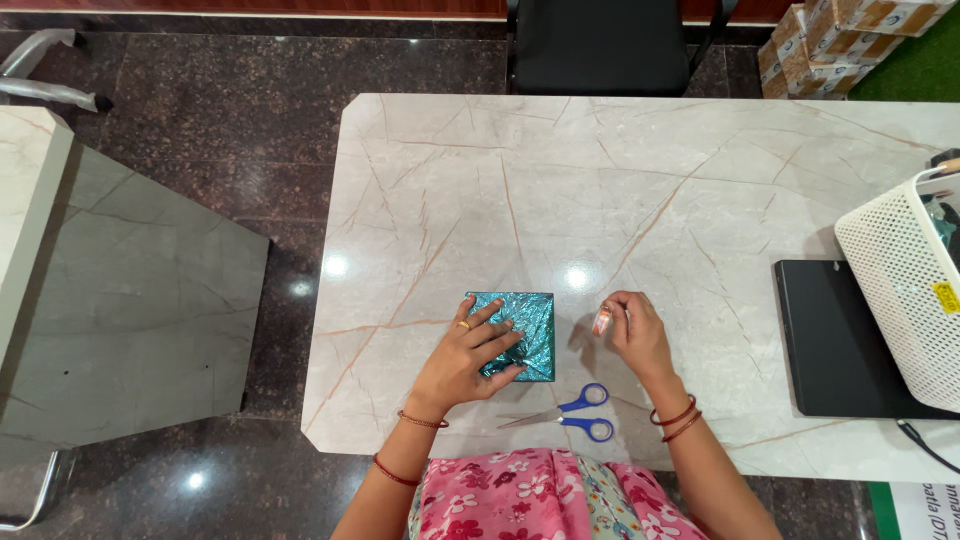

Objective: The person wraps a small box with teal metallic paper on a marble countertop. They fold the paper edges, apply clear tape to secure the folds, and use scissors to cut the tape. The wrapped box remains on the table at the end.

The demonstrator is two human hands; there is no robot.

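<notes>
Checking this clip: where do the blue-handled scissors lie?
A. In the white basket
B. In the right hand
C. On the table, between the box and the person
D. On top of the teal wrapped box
C: the scissors lie flat on the table, nearer the person than the teal wrapped box, in neither hand.

Marble table point(640, 180), dark granite floor point(250, 110)

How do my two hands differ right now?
The left hand lies flat, fingers spread, on the teal foil-wrapped box; the right hand is raised beside it, fingers pinching a small roll of tape. Both wear red bangles and are over the marble table.
</notes>
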